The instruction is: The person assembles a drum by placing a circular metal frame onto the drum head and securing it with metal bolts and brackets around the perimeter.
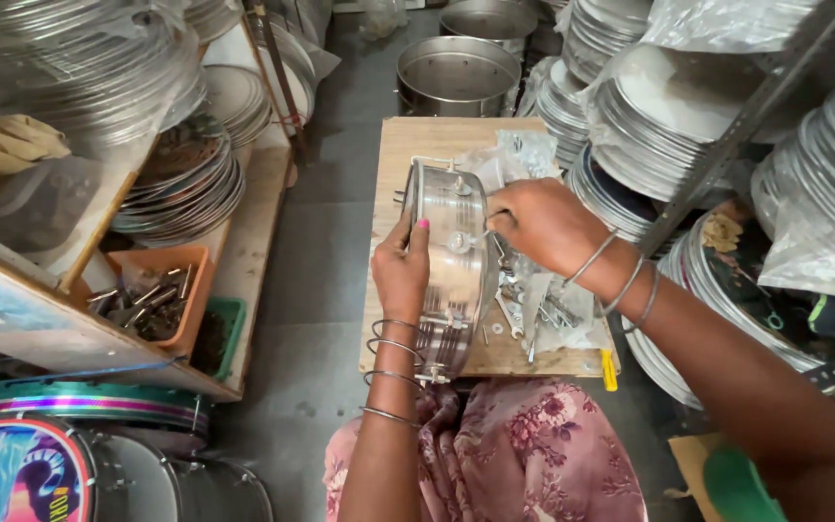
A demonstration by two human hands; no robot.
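A shiny steel drum shell (456,261) stands on its edge on a small wooden board (417,145) across my lap. My left hand (401,271) grips its near left rim and holds it upright. My right hand (543,224) rests on the right side of the shell, fingers closed at a small metal fitting near the top rim; whether it pinches a part I cannot tell. Loose bolts and nuts (524,304) lie on clear plastic to the right of the shell. A yellow-handled tool (610,370) lies at the board's near right corner.
Stacks of metal rings and pans (649,116) fill racks on the right. Two steel pots (458,70) stand beyond the board. On the left, shelves hold ring stacks (181,184), an orange tray of bolts (152,300) and a green tray (219,333). Colourful drums (41,464) stand at bottom left.
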